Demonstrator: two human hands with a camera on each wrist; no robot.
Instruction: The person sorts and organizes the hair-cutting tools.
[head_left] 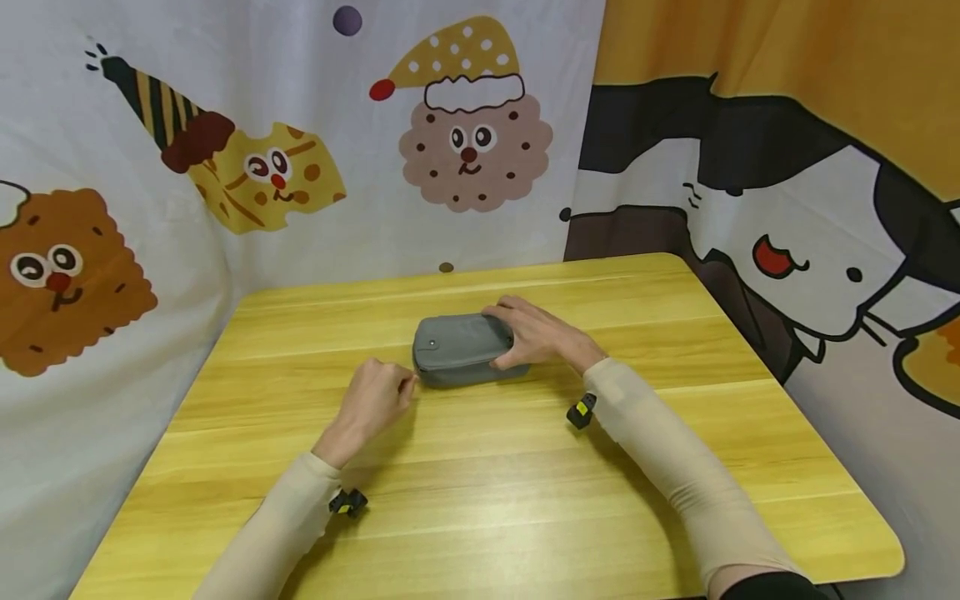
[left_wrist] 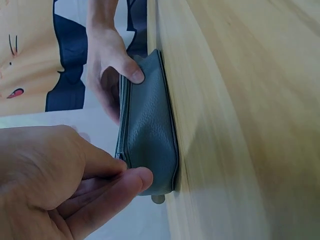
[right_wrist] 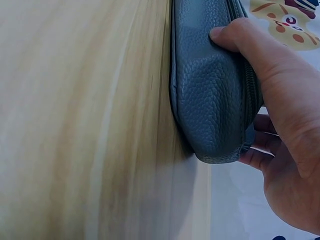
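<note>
A grey pebbled-leather zip pouch (head_left: 465,343) lies on the wooden table, with a small snap stud on its top near the left end. My right hand (head_left: 534,333) grips its right end, the thumb (right_wrist: 235,36) on the near side and the other fingers round the far side. At the left front corner my left hand (head_left: 375,398) pinches the zipper pull with thumb and forefinger. The zipper slider (left_wrist: 120,156) shows right at those fingertips; the pull itself is hidden between them. Along the pouch's upper edge runs the zipper (right_wrist: 250,80).
The light wooden table (head_left: 480,483) stands against a cartoon-printed curtain (head_left: 300,50) at the back and sides. Small black cameras (head_left: 349,502) are strapped at both wrists, over beige sleeves (head_left: 667,450).
</note>
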